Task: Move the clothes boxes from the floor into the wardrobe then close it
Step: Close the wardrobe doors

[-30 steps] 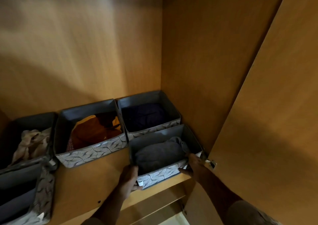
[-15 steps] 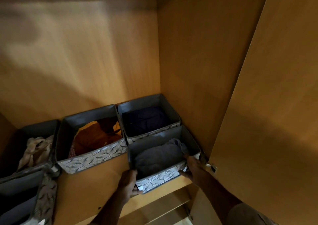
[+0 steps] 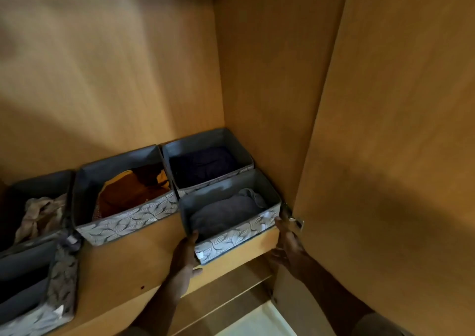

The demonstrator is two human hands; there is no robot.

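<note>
I count five fabric boxes on the wardrobe shelf (image 3: 133, 266) — one with grey clothes (image 3: 228, 217), one with navy clothes (image 3: 205, 166), one with orange clothes (image 3: 128, 194), one with beige clothes (image 3: 38, 207), and a divided one (image 3: 33, 284) at the far left. Two hands of mine — left (image 3: 183, 256), right (image 3: 289, 243). One open door (image 3: 385, 155).

Left edge crops the front-left box (image 3: 33, 286) — right hand (image 3: 288, 243) fingers partly hidden behind the grey-cloth box (image 3: 231, 214)
</note>
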